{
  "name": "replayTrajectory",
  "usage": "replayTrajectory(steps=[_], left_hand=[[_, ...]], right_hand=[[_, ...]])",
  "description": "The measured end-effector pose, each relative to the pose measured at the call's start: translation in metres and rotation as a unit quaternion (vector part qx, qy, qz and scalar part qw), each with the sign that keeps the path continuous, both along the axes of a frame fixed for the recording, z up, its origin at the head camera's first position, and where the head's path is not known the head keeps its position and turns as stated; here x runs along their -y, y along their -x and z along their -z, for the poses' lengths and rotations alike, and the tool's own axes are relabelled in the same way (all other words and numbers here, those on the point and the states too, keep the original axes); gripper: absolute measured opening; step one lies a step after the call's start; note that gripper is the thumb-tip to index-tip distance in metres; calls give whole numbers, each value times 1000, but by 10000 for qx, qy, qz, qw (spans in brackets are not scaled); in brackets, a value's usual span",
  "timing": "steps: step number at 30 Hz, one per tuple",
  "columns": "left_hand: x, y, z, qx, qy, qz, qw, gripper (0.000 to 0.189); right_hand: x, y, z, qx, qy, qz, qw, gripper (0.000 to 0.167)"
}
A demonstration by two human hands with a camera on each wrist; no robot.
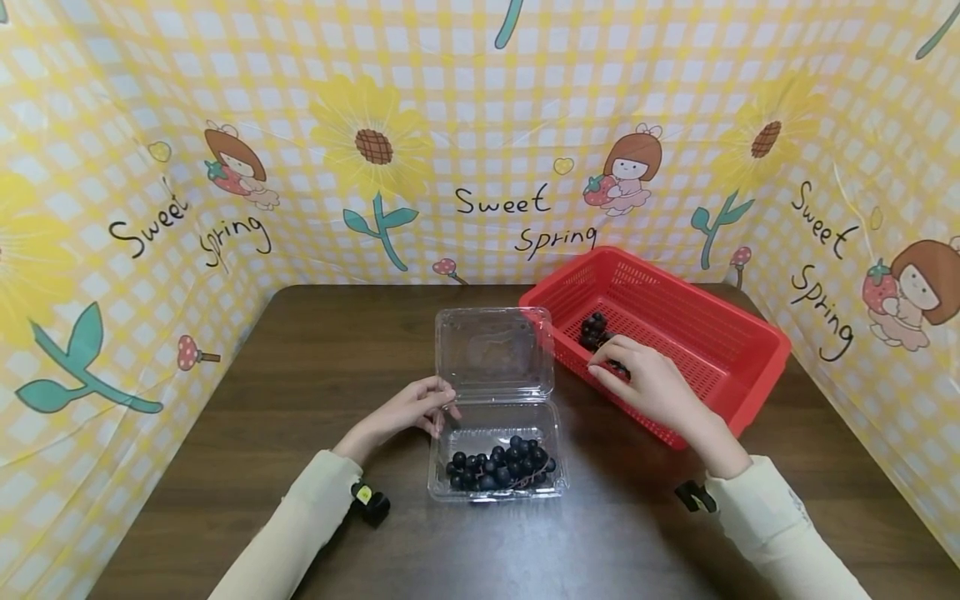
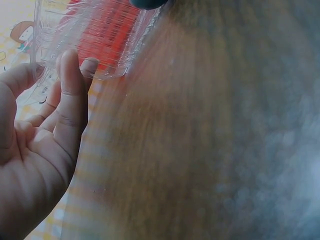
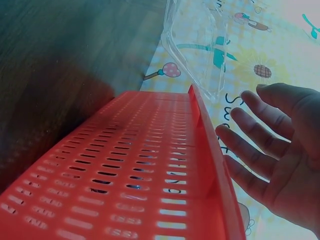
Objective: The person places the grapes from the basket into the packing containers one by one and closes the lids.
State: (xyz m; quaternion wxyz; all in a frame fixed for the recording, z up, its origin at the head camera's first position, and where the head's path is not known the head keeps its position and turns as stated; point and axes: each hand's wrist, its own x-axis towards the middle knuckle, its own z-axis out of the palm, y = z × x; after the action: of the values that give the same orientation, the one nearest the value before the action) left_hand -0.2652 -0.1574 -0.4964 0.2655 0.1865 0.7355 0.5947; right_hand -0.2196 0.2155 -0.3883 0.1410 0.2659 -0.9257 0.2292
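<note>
A clear plastic clamshell box (image 1: 495, 417) lies on the table with its lid (image 1: 493, 350) folded back. Dark grapes (image 1: 498, 468) on stems fill the front part of its base. My left hand (image 1: 416, 406) is at the box's left side near the hinge; in the left wrist view, its thumb and fingers (image 2: 70, 95) pinch the plastic edge. My right hand (image 1: 645, 375) hovers over the near wall of a red basket (image 1: 697, 308), fingers loosely bent and nothing between them. More dark grapes (image 1: 594, 327) lie inside the basket, partly hidden behind this hand.
The slotted red basket stands at an angle at the right rear of the brown wooden table (image 1: 337, 350). Its left corner is close to the box lid. A yellow checked cloth (image 1: 480, 108) with printed flowers surrounds the table's back and sides.
</note>
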Motion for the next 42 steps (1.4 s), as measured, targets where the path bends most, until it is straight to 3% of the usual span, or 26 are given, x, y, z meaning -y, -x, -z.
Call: replayTrajectory(steps=[15,33,42], left_hand=[[1,0,0,-3,19,15,10000,35],[1,0,0,-55,-15,71,10000,33],[1,0,1,-17,-7,46,10000,35]], right_hand=[[-8,1,-4,37,103,403,9991,14],[-17,4,-2,-52,125,475,9988,11],[-22,9,1,123,123,696,9974,14]])
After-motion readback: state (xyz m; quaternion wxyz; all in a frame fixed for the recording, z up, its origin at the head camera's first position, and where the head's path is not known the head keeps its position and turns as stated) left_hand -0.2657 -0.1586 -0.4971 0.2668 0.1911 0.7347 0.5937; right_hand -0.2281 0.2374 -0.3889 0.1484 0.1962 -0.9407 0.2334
